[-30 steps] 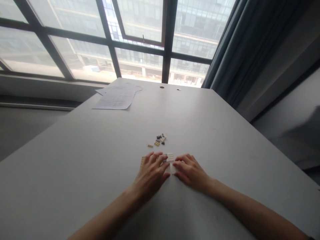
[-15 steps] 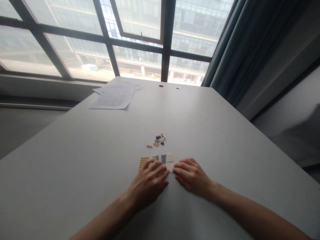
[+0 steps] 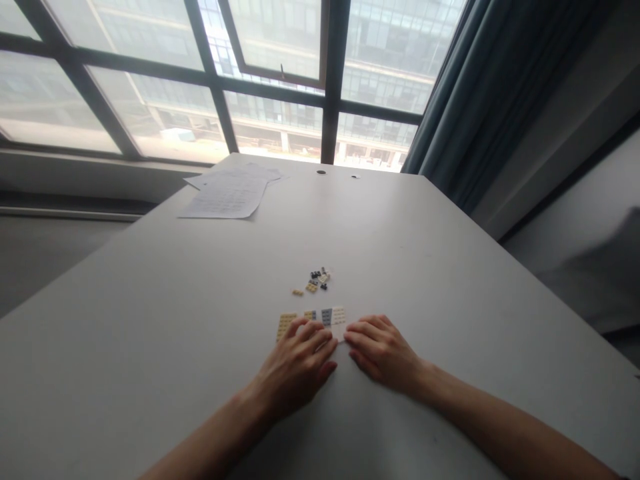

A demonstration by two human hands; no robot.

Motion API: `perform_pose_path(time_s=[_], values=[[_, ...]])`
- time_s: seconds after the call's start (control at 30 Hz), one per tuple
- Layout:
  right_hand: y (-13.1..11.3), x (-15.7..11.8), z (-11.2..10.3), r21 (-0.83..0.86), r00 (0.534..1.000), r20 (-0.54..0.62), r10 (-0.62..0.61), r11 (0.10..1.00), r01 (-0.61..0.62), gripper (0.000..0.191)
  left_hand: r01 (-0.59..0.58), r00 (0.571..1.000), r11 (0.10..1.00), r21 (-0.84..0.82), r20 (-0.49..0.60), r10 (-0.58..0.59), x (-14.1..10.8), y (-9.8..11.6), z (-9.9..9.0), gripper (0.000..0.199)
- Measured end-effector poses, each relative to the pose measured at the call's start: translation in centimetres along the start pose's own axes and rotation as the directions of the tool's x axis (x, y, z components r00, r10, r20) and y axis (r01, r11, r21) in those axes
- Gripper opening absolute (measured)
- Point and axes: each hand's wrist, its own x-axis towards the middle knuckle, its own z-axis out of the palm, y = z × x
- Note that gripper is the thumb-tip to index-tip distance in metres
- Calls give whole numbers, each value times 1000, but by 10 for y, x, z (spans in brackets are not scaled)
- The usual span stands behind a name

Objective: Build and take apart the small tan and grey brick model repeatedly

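Observation:
My left hand (image 3: pixel 303 360) rests low over a row of small building-brick plates, palm down, fingers apart and slightly bent. Its fingers partly cover a tan plate (image 3: pixel 287 325), a smaller tan and grey piece (image 3: pixel 310 315) and a grey plate (image 3: pixel 327 317). Beside the grey one sits a cream studded plate (image 3: pixel 339 315). Just below that, a flat white piece (image 3: pixel 339 332) shows between my two hands, its left part hidden. My right hand (image 3: pixel 379 348) lies at the white piece's right edge, fingertips touching or very near it, thumb apart from the fingers.
Beyond the plates lies a loose pile of small black, white and tan bricks (image 3: pixel 319 279), with a tan piece (image 3: pixel 298 293) to its left. Printed papers (image 3: pixel 225 197) lie at the far left of the white table (image 3: pixel 400 267). Windows and a dark curtain (image 3: pixel 465 100) stand behind.
Both hands keep almost the same pose over the plates. The whole view shifts very slightly; no brick has visibly been moved.

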Motion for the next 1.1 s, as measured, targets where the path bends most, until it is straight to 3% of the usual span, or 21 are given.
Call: perform_pose_path(time_s=[0.13, 0.23, 0.3, 0.4, 0.47, 0.57, 0.8, 0.93, 1.1], values=[[1, -2, 1, 28, 1000, -9, 13, 1000, -13, 26, -8, 999, 1000, 20, -37, 8, 1, -2, -6, 26], [4, -3, -1, 68, 999, -23, 42, 997, -40, 26, 30, 994, 999, 42, -105, -26, 2, -19, -20, 25], [7, -1, -5, 80, 997, -38, 67, 995, -63, 25, 156, 976, 986, 54, -160, -146, 4, -38, -31, 23], [15, 13, -14, 74, 994, -50, 96, 993, -92, 25, 415, 892, 909, 49, -222, -395, 10, -70, -39, 22], [22, 30, -18, 59, 993, -38, 110, 992, -107, 25, 492, 859, 870, 24, -174, -481, 14, -87, -37, 21], [34, 62, -14, 24, 991, 3, 136, 990, -136, 28, 522, 844, 852, -25, -127, -521, 17, -100, -25, 18], [47, 122, 14, -80, 982, 184, 38, 997, -23, 38, 524, 846, 852, 25, -134, -516, 16, -99, -10, 24], [45, 134, 19, -106, 968, 250, 28, 994, -1, 32, 578, 815, 810, 94, -106, -570, 23, -93, -10, 34], [47, 136, 23, -119, 970, 243, 9, 993, 21, 17, 579, 815, 794, 184, -104, -570, 33, -81, -8, 36]])
